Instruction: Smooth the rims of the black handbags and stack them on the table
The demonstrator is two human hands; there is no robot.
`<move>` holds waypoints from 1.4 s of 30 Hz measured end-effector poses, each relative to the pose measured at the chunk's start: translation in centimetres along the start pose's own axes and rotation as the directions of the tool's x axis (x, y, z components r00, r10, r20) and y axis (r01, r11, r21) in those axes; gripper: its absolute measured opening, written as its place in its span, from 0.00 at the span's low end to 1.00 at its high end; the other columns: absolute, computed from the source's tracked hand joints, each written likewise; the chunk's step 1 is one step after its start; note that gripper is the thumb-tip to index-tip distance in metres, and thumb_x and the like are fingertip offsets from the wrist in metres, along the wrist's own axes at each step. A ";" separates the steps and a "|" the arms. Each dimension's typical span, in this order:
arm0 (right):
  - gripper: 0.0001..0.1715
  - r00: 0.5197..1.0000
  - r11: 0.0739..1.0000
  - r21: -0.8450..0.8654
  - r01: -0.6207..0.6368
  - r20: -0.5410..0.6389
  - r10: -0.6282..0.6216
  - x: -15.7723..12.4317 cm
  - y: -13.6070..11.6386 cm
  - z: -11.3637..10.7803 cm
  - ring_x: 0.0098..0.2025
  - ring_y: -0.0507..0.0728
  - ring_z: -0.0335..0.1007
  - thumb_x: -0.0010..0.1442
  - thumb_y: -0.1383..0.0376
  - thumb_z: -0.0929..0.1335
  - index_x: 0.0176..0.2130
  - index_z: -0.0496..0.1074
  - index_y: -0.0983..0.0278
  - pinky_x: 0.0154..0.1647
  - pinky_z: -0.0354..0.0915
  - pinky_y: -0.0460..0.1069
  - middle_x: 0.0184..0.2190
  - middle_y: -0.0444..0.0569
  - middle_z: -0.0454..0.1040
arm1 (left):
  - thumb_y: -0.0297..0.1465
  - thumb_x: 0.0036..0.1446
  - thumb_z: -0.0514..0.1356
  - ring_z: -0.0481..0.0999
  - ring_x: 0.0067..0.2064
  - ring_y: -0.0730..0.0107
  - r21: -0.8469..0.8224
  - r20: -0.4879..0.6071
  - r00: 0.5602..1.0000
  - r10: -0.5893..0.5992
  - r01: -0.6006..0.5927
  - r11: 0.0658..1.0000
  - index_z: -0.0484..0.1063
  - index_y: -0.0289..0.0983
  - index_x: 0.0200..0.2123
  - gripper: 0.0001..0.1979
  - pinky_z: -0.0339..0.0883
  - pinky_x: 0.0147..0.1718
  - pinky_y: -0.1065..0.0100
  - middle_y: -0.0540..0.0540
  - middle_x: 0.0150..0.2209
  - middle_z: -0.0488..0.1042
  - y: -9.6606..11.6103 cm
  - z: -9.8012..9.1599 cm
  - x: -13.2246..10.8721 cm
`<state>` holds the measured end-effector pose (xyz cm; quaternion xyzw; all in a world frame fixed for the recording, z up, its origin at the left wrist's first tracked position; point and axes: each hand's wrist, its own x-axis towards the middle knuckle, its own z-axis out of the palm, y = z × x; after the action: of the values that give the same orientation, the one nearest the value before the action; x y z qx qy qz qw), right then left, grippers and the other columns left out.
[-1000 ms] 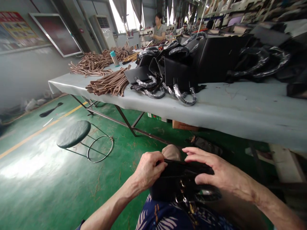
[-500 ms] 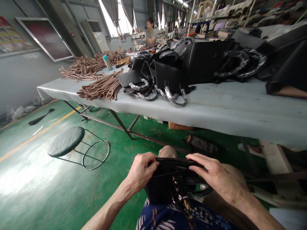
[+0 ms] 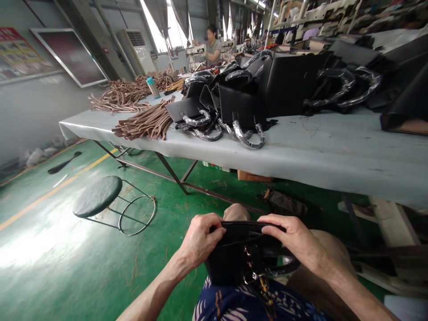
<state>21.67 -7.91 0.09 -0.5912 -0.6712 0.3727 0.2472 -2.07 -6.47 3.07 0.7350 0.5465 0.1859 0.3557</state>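
On my lap rests a black handbag (image 3: 225, 265), its upper edge facing away from me. My left hand (image 3: 203, 236) grips the left end of that edge between thumb and fingers. At the right end, my right hand (image 3: 294, 238) pinches the same edge, fingers over the far side and thumb on the near side. Metal clasps and gold-coloured hardware (image 3: 254, 276) hang at the bag's near side. A plastic-wrapped handle (image 3: 284, 266) shows below my right hand. The far face of the bag is hidden.
Ahead stands a long grey-covered table (image 3: 301, 154) with black bags (image 3: 240, 104) and bundled brown straps (image 3: 147, 122). A teal-capped bottle (image 3: 153, 88) stands among the straps. A round stool (image 3: 98, 196) is on the floor at left. A person (image 3: 213, 47) sits far back.
My right thumb and fingers have closed more tightly on the bag's edge. My left hand keeps its grip. The whole view has shifted slightly.
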 end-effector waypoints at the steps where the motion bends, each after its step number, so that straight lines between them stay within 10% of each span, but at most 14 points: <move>1: 0.13 1.000 1.000 0.017 -0.011 0.011 0.011 0.1 0.0 0.0 0.43 0.57 0.71 0.55 0.59 0.65 0.39 0.75 0.56 0.47 0.65 0.49 0.38 0.42 0.77 | 0.27 0.47 0.54 0.65 0.28 0.76 -0.005 -0.005 1.000 -0.004 0.004 1.000 0.63 0.34 0.19 0.07 0.55 0.28 0.74 0.51 0.27 0.71 0.0 0.0 0.0; 14: 0.12 1.000 1.000 -0.006 0.026 -0.012 -0.026 0.8 -0.7 -0.1 0.39 0.56 0.71 0.55 0.59 0.64 0.33 0.75 0.58 0.43 0.63 0.47 0.35 0.43 0.77 | 0.30 0.45 0.57 0.67 0.29 0.75 -0.180 -0.001 0.994 -0.107 0.105 0.978 0.67 0.33 0.18 0.07 0.56 0.28 0.75 0.51 0.27 0.72 -1.5 0.3 1.1; 25: 0.16 0.988 0.986 0.095 -0.136 0.090 0.128 0.6 -0.1 -2.0 0.39 0.56 0.71 0.53 0.53 0.65 0.36 0.76 0.58 0.40 0.63 0.44 0.33 0.40 0.78 | 0.36 0.45 0.57 0.64 0.25 0.76 -0.267 0.230 0.972 -0.047 0.110 0.957 0.70 0.32 0.22 0.11 0.55 0.23 0.75 0.51 0.25 0.70 -1.7 0.3 4.2; 42: 0.15 0.994 0.994 0.056 -0.095 0.054 0.092 1.2 0.1 -1.6 0.34 0.57 0.72 0.52 0.53 0.65 0.30 0.75 0.59 0.35 0.65 0.45 0.31 0.41 0.77 | 0.29 0.42 0.55 0.60 0.22 0.77 -0.050 0.036 0.995 -0.088 0.090 0.995 0.72 0.32 0.19 0.09 0.51 0.21 0.75 0.52 0.17 0.66 -0.4 1.0 4.9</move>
<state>22.80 -6.44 0.86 -0.6047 -0.6378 0.4184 0.2291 -0.03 -2.15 1.56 0.7036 0.5677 0.1713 0.3916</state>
